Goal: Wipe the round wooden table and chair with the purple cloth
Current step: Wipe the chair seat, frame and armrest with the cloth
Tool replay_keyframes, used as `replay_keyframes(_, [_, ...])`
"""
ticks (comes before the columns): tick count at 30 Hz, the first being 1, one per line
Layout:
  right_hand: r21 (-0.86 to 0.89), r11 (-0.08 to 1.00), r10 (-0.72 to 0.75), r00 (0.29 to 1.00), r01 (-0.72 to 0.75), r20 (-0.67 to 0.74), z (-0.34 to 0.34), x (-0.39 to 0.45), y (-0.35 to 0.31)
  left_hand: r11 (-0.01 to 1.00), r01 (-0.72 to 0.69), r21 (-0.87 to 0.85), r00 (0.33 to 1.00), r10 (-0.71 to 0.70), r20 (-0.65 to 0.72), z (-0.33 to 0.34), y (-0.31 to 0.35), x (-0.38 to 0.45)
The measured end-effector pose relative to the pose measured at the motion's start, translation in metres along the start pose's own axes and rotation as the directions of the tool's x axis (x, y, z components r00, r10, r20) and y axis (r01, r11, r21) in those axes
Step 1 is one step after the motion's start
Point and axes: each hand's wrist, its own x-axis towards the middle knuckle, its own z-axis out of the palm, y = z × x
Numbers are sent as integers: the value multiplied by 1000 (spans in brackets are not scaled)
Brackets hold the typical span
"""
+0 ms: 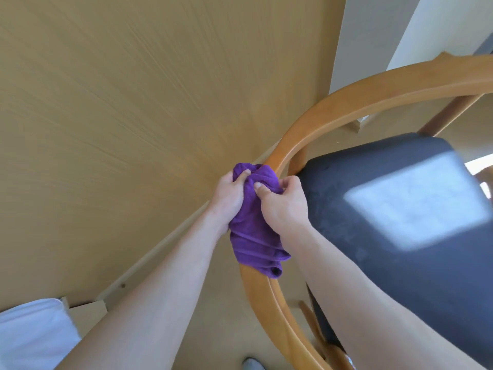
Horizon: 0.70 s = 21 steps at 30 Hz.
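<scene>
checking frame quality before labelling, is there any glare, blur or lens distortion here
Head view: a bright washed-out glare patch sits on the dark blue padded chair seat; the chair's curved orange-brown wooden frame smears at its upper right end; wide-angle bending at the edges; the crumpled purple cloth and both hands stay fairly sharp.

Two hands (232, 193) (282, 201), one purple cloth (253, 236), one wooden chair (346, 94) with one dark seat cushion (400, 209), one white fabric item (32, 337) near left.
</scene>
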Motion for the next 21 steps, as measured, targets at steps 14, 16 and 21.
replay_keyframes(14, [-211,968,-67,945,139,320,-71,-108,67,978,-210,8,960,205,190,-35,-49,-100])
replay_keyframes(16, [-172,970,-113,942,173,315,-78,-130,80,954,-262,143,947,225,229,-37,-57,-114])
replay_keyframes(21, [-310,833,-385,883,458,269,-54,-163,98,923,-276,270,953,227,198,-28,-53,-109])
